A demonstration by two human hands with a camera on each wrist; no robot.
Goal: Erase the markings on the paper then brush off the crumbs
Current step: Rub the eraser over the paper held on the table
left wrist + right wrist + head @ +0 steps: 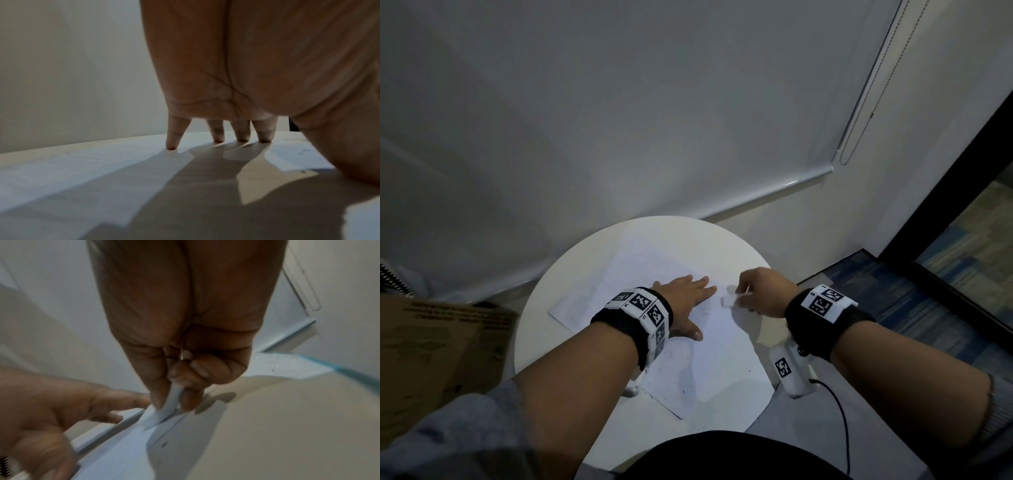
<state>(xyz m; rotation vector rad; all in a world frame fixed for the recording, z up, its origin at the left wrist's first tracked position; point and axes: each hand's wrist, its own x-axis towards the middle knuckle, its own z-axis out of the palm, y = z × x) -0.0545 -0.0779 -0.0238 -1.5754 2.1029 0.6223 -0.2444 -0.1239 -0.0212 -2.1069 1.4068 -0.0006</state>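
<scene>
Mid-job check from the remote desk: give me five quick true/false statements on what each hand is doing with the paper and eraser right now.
1. The left hand lies flat with straight fingers on the white sheet of paper. True.
2. The right hand is empty. False: it pinches a small white eraser between thumb and fingers.
3. The paper lies on a round white table. True.
4. The paper is free of crumbs. False: small dark specks dot its near part.
5. The left hand holds the eraser. False: the eraser is in the right hand, just beyond the left fingertips.
</scene>
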